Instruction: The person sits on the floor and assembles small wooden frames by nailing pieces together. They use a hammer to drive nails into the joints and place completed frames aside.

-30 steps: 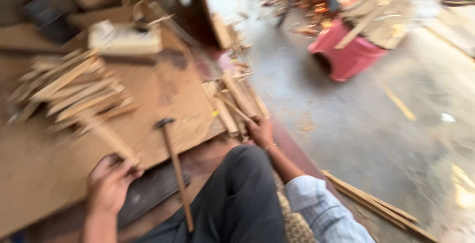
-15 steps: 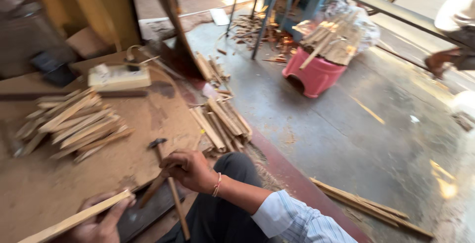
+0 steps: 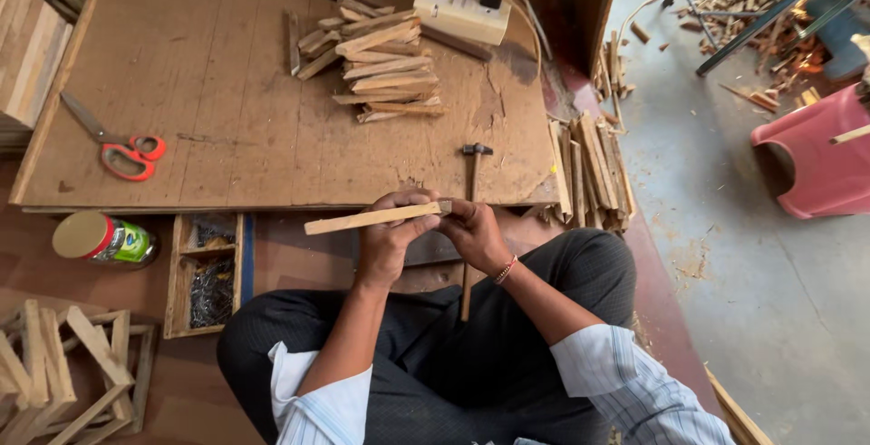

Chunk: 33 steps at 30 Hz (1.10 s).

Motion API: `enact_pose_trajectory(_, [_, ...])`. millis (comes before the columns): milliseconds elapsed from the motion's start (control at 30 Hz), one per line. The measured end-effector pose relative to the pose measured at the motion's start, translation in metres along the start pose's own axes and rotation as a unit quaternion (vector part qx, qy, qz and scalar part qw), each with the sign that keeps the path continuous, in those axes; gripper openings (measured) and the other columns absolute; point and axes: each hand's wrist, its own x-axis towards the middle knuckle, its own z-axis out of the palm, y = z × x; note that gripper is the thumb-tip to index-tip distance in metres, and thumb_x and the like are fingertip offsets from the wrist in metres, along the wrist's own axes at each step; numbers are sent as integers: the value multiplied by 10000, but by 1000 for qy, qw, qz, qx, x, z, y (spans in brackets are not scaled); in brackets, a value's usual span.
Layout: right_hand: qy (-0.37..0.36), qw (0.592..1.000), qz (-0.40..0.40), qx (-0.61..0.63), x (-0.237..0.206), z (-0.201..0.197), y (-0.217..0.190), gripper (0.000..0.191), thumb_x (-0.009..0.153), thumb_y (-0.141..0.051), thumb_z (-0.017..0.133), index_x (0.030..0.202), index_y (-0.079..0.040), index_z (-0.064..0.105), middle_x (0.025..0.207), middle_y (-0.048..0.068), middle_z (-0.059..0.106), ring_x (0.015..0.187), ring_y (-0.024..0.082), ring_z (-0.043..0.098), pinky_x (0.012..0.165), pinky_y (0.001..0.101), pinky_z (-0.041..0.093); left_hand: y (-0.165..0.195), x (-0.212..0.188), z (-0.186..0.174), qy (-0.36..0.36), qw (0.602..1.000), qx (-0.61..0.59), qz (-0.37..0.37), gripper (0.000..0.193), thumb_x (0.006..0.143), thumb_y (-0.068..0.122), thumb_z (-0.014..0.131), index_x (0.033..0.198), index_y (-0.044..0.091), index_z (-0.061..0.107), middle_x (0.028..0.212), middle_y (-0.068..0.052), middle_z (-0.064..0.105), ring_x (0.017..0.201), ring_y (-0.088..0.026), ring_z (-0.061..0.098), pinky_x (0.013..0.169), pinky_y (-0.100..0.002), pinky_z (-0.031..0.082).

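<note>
Both my hands hold one thin wooden strip (image 3: 362,219) level over my lap, just in front of the low plywood board (image 3: 217,91). My left hand (image 3: 388,241) grips its middle from below. My right hand (image 3: 473,230) pinches its right end. A hammer (image 3: 470,218) lies partly under my right hand, its head on the board's near edge and its handle pointing toward me. A pile of similar wooden strips (image 3: 372,55) rests at the back of the board.
Red-handled scissors (image 3: 118,146) lie on the board's left. A tin (image 3: 100,238) and a small wooden box of nails (image 3: 207,268) sit on the floor to my left, beside wooden frames (image 3: 63,372). More strips (image 3: 594,173) lie right of the board; a red bin (image 3: 811,159) stands far right.
My view swung down over the board. My left hand brought the strip in front of me, and my right hand left the hammer handle and took the strip's right end.
</note>
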Motion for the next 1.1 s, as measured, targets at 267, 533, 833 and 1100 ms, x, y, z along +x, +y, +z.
enact_pose_trajectory(267, [-14, 992, -46, -113, 17, 9, -4, 96, 910, -28, 712, 993, 20, 709, 789, 88, 735, 732, 54, 621, 629, 282, 538, -8, 6, -11, 19, 999, 30, 4, 267, 847, -4, 776, 1105, -39, 719, 1064, -107, 756, 959, -142, 697, 880, -261, 580])
enact_pose_trajectory(533, [-31, 985, -34, -168, 21, 9, -16, 134, 868, -65, 740, 992, -15, 729, 809, 129, 732, 698, 160, 706, 625, 325, 550, -9, 7, -15, -3, 1000, 13, 28, 278, 871, -21, 755, 1145, -67, 748, 959, -79, 712, 826, -118, 615, 755, -247, 519])
enact_pose_trajectory(833, [-58, 985, -33, -157, 21, 7, -20, 180, 855, -44, 723, 1034, -24, 729, 860, 133, 743, 758, 193, 744, 672, 331, 575, -6, 7, -12, 11, 1000, -3, 18, 240, 827, -8, 744, 1066, -32, 741, 1069, -108, 755, 923, -133, 660, 832, -271, 548])
enact_pose_trajectory(1100, [-55, 988, -21, -144, 21, 7, -19, 188, 869, -61, 730, 1055, -37, 735, 876, 117, 766, 782, 163, 748, 684, 318, 584, -8, 6, -12, 11, 1000, -6, 24, 215, 820, -10, 741, 1034, -17, 729, 1069, -118, 757, 876, -123, 632, 794, -271, 536])
